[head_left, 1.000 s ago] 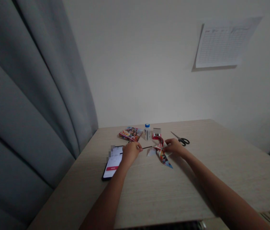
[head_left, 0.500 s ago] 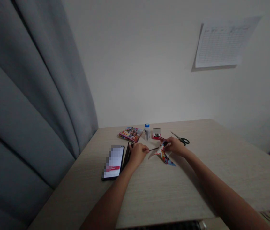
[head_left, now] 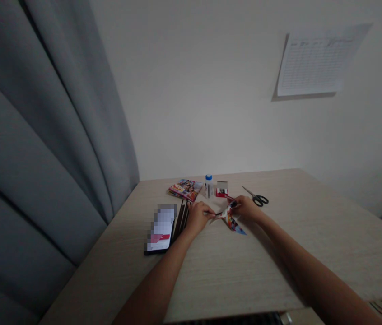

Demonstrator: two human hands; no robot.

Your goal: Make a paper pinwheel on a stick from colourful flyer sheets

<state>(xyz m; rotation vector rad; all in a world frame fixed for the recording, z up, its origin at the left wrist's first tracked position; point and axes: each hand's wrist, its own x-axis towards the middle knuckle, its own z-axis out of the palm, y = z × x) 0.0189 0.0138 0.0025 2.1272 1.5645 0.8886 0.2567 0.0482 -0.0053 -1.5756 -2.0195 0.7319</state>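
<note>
A folded piece of colourful printed paper (head_left: 233,223), with pointed, pinwheel-like flaps, is held just above the table between both hands. My right hand (head_left: 248,208) pinches it at its upper right, fingers closed. From the left, my left hand (head_left: 198,218) has its thumb and fingers closed on a thin dark stick (head_left: 218,213) that runs to the paper. The fingertips of that hand are close to the paper's left flap; whether they touch it I cannot tell. Several dark sticks (head_left: 180,220) lie on the table, partly behind my left hand.
A phone (head_left: 161,230) lies left of the sticks. Behind the hands are a stack of magazines (head_left: 186,189), a blue-capped glue bottle (head_left: 208,186) and a small red box (head_left: 222,192). Black-handled scissors (head_left: 258,198) lie at right on the pale table (head_left: 231,280).
My left hand has moved slightly right toward the paper, and less of the stick shows between them. My right hand stays nearly in place, still holding the paper.
</note>
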